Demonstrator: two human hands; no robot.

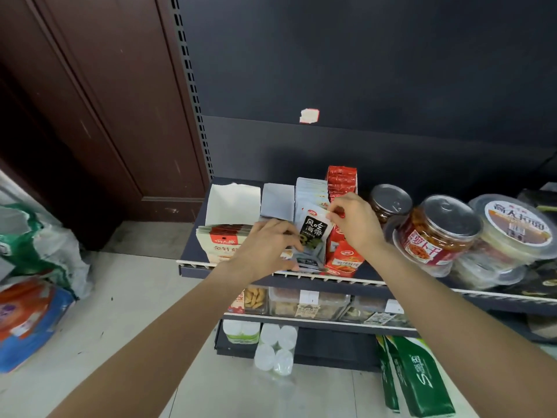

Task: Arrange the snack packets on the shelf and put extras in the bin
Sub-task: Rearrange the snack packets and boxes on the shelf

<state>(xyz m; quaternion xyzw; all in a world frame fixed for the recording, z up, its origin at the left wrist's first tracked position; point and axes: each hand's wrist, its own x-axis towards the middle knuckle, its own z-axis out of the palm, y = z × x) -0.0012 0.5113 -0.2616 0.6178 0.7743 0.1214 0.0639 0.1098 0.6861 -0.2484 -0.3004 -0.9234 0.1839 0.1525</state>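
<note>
A white and black snack packet [315, 226] stands tilted at the front of a row of grey packets [310, 190] in a display box on the dark shelf [193, 247]. My right hand [354, 220] pinches the packet's top right corner. My left hand [266, 247] grips its lower left side, fingers curled over more grey packets [309, 260] at the box front. A red box of red packets [342, 179] stands just right of the row. Left of my left hand sits a box of white and red packets [218, 241].
An empty white box [233, 202] and a grey box [277, 202] stand at the shelf's back left. Jars [437, 230] and round tubs [512, 227] crowd the right. Lower shelves hold containers [307, 303]. Bags [33, 267] lie on the floor at left.
</note>
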